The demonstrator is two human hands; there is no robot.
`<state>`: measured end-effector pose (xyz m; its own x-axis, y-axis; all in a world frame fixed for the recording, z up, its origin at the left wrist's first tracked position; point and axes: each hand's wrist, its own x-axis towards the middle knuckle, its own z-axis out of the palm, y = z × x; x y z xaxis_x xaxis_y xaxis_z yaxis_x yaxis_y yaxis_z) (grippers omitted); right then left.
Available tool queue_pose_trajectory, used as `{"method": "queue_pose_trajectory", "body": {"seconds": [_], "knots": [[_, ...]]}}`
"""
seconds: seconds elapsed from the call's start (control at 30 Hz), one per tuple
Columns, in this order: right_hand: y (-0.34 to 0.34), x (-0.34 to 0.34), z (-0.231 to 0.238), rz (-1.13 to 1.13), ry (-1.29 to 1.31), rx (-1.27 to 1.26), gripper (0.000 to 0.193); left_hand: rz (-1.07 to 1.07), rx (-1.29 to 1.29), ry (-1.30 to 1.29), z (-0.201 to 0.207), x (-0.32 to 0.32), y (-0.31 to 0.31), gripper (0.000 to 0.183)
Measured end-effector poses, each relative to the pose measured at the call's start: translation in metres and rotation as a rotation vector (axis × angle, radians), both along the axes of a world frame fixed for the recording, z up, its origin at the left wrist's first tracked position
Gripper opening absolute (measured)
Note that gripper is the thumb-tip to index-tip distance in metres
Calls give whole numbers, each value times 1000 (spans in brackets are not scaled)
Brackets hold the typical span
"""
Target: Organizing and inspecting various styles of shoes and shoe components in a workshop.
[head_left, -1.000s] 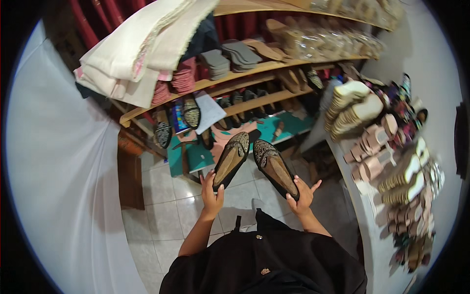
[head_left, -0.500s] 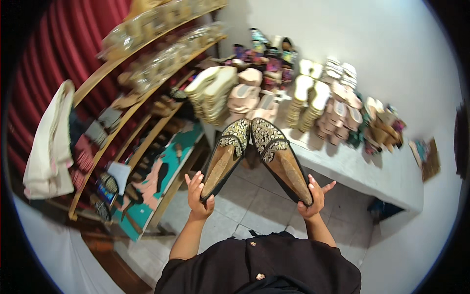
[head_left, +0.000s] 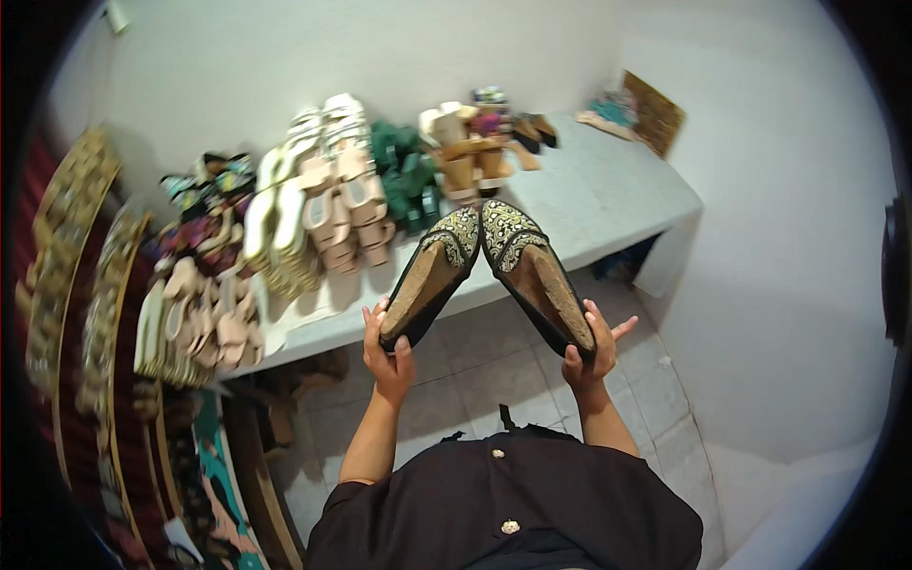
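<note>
My left hand (head_left: 388, 353) grips the heel of a black flat shoe (head_left: 424, 277) with a patterned black, white and gold toe. The matching shoe (head_left: 534, 274) is held at its heel by my right hand (head_left: 597, 344), whose little finger sticks out to the side. Both shoes point away from me, toes touching or nearly so and heels spread apart, making an upturned V. A brown, rough-looking form fills the inside of each one. They are up in the air in front of the table's near edge.
Beyond the shoes stands a pale table (head_left: 608, 204). On it sit stacked pink sandals (head_left: 344, 214), white-soled sandals (head_left: 275, 233), green footwear (head_left: 407, 180) and tan heeled shoes (head_left: 472, 163). A brown board (head_left: 654, 112) leans at the wall. Shelves with wrapped goods (head_left: 71, 218) line the left.
My view has swung to the right, so the shelves slide leftward and more of the table shows. Both hands keep their hold on the shoes, still in the V.
</note>
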<state>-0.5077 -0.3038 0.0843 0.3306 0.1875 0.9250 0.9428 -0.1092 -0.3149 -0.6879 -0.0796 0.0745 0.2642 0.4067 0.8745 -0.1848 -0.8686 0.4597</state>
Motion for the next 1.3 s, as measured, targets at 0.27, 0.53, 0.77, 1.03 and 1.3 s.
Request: {"method": "queue_pose_trajectory", "body": {"seconds": [0.27,0.53,0.77,1.03,1.3], "knots": [[-58,126,-35,-324,267,4,40,-229,-333,147,-49,208,-26,37],[-29,290,-55,-462,493,52,31,-231,-329,366,-109,414,-16,38],[9,423,-52,-469,575,-7,30,-231,-288,427,-142,552,-11,38],[75,497,-48,-339,659,-30,34,-396,-268,549,-170,592,-48,42],[128,478,-92,-226,788,-135,38,-522,-545,550,-188,555,-14,56]]}}
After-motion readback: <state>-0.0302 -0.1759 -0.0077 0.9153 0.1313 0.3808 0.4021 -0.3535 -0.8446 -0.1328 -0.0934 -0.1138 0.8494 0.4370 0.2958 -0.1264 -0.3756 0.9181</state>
